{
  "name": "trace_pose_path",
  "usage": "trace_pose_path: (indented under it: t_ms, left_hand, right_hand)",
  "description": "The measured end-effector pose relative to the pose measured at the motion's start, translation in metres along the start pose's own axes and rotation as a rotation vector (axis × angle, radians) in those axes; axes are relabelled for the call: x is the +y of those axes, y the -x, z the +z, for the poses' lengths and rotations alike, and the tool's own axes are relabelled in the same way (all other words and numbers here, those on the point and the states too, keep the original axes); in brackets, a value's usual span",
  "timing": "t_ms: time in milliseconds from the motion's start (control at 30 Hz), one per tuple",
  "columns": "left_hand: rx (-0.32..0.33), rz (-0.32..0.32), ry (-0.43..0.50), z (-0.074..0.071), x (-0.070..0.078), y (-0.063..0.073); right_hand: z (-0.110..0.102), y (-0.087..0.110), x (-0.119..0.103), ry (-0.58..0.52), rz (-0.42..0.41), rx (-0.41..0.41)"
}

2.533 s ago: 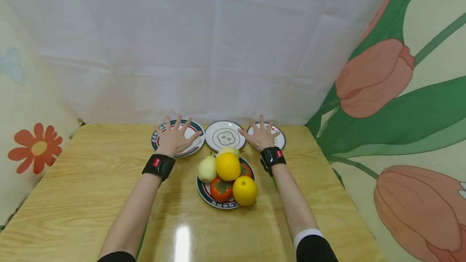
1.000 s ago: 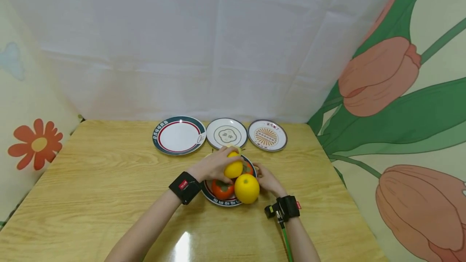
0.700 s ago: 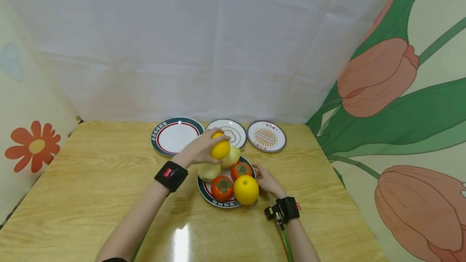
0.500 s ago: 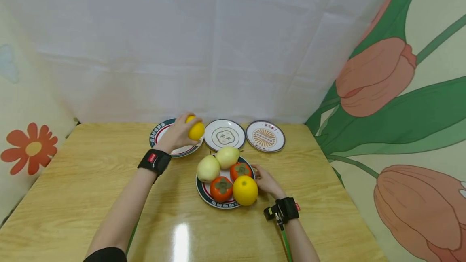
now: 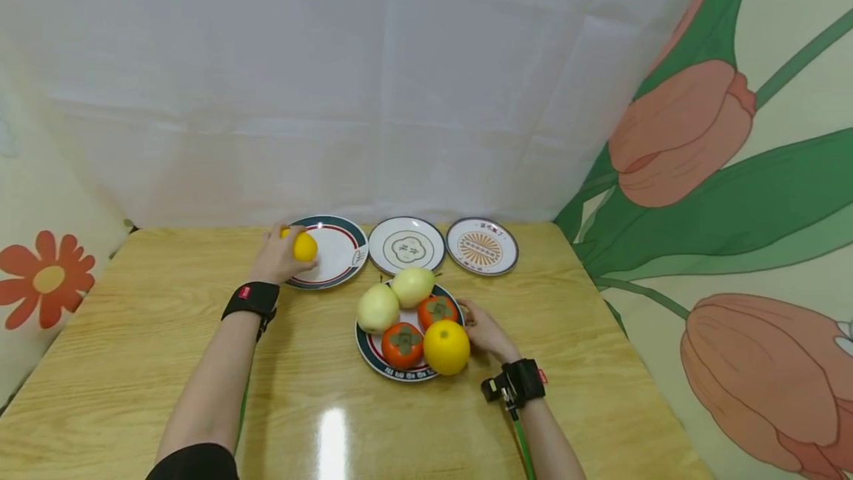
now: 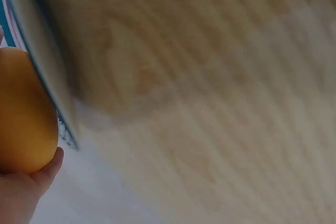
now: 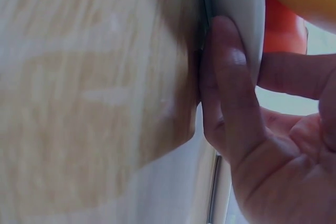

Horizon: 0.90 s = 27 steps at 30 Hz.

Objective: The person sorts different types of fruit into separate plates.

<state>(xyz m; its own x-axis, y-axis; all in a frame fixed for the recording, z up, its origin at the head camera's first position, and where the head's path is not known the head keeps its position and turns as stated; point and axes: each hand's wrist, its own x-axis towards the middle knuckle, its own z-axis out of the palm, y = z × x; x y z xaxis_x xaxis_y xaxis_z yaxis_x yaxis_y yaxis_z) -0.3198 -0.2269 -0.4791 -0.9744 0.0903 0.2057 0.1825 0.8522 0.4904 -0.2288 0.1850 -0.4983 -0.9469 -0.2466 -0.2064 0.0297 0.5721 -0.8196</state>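
Note:
My left hand (image 5: 273, 258) grips a yellow orange (image 5: 305, 247) over the left part of the blue-rimmed plate (image 5: 340, 264) at the back left. In the left wrist view the orange (image 6: 25, 114) shows close by that plate's rim, thumb curled under it. My right hand (image 5: 489, 333) pinches the right rim of the fruit plate (image 5: 365, 355) in the middle; the right wrist view shows its fingers (image 7: 236, 87) on both sides of the edge. On the fruit plate lie two pale pears (image 5: 378, 309), two red persimmons (image 5: 403, 347) and a second orange (image 5: 446, 347).
Two smaller white plates, one with a flower-shaped outline (image 5: 393, 232) and one with a sunburst (image 5: 480, 249), stand along the back edge beside the blue-rimmed plate. A white cloth (image 5: 300, 95) hangs behind the wooden table (image 5: 133, 361). Painted walls flank both sides.
My left hand took the top orange off the pile and carried it left to the blue-rimmed plate. My right hand came from the back right plate to the fruit plate's rim and stayed there.

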Motion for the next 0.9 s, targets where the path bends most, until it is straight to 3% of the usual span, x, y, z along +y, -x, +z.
trace_pose_path:
  t_ms: [200,367,467,567,667,733,900]
  left_hand:
    - [-0.079,-0.039,-0.039,-0.003,-0.005,0.005]
    - [-0.092,-0.002,-0.101,-0.01,-0.005,0.002]
    - [-0.085,0.061,-0.124,-0.015,0.009,0.0]
    - [-0.064,0.189,-0.14,-0.017,0.042,-0.002]
    - [-0.057,0.384,-0.133,-0.012,0.088,0.002]
    - [-0.06,0.532,-0.128,-0.003,0.118,0.011]
    - [-0.168,0.868,-0.15,0.027,0.185,0.043]
  right_hand:
    - [0.001,0.001,-0.001,-0.007,0.032,-0.004]
    - [-0.001,0.001,-0.004,-0.024,0.034,-0.008]
    - [-0.002,0.001,-0.005,-0.023,0.044,-0.01]
    - [-0.002,0.001,-0.006,-0.026,0.047,-0.006]
    - [-0.002,0.001,-0.006,-0.031,0.053,-0.002]
    - [-0.002,0.001,-0.005,-0.025,0.047,-0.004]
    - [-0.002,0.002,-0.003,-0.003,0.005,-0.008]
